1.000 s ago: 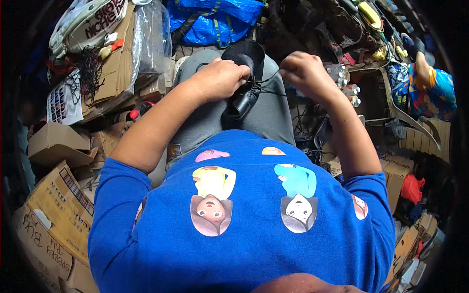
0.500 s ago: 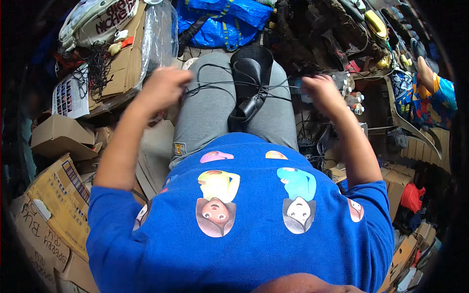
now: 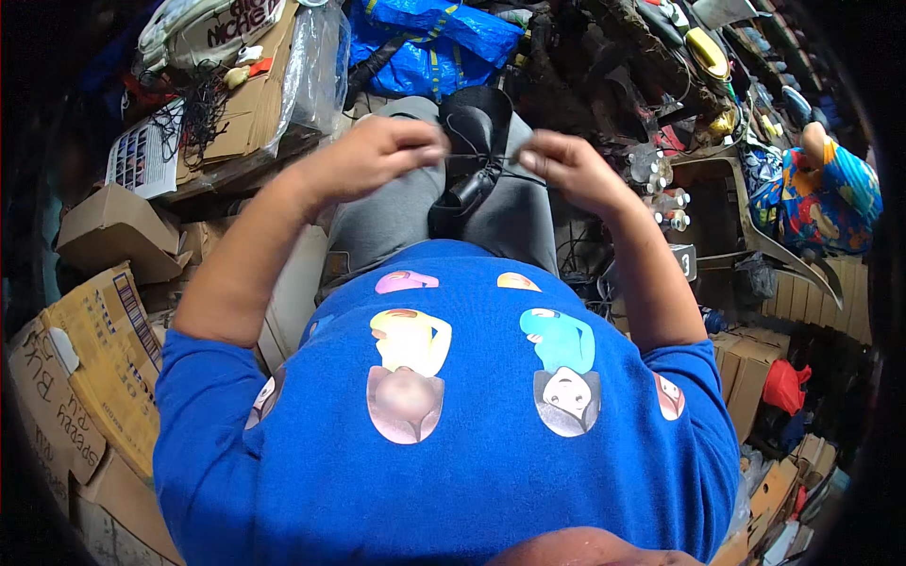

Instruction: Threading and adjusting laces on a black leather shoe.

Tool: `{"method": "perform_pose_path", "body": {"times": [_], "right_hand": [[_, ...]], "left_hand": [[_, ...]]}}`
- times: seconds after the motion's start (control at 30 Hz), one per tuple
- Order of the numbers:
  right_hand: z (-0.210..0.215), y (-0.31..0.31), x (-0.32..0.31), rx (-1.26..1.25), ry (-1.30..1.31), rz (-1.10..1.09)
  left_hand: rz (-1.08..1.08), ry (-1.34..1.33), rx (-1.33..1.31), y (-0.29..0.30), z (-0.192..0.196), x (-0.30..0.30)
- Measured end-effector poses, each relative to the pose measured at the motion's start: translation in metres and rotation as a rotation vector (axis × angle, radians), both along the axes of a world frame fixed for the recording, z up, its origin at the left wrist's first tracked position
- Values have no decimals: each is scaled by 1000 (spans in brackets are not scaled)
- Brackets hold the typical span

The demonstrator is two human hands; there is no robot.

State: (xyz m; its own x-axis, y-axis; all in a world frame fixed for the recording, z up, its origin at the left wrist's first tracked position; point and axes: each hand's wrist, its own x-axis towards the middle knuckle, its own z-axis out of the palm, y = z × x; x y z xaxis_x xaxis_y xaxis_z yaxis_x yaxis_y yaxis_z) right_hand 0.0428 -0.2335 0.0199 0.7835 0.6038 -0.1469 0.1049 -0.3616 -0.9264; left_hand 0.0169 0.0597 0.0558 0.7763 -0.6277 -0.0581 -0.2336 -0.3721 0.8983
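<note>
Shoe (image 3: 477,156), black, lies on the person's lap between the two hands, its opening toward the far side and its narrow end pointing back at the blue shirt (image 3: 453,406). A thin dark lace (image 3: 481,158) runs taut across it from hand to hand. The left hand (image 3: 377,156) is clenched, fingertips pinched on the left end of the lace, just left of the shoe. The right hand (image 3: 566,168) is likewise closed, pinching the right end of the lace, just right of the shoe. Both hands hover above the grey trousers (image 3: 377,222), close together, with the shoe under and between them.

Farther out, a blue bag (image 3: 425,38) lies beyond the knees. To the far left sit flattened cardboard (image 3: 250,99) and a clear plastic wrap (image 3: 311,71), with a tangle of dark cord (image 3: 193,113) on the cardboard. Brown boxes (image 3: 94,358) stack along the near left. On the right stand small white bottles (image 3: 661,193), and farther right another person in a bright patterned garment (image 3: 826,198) is partly in view. More boxes (image 3: 746,363) and a red bag (image 3: 783,387) lie near right.
</note>
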Motion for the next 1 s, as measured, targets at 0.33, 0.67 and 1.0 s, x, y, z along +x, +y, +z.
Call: {"method": "perform_pose_path", "body": {"times": [0.33, 0.67, 1.0], "right_hand": [[-23, -405, -78, -1289, -171, -794], [-45, -75, -31, -272, -98, -339], [-35, -1, -14, -105, -21, -275]], "left_hand": [[1108, -833, 1237, 306, 127, -49], [289, -488, 330, 16, -31, -14], [377, -130, 276, 8, -50, -1]]}}
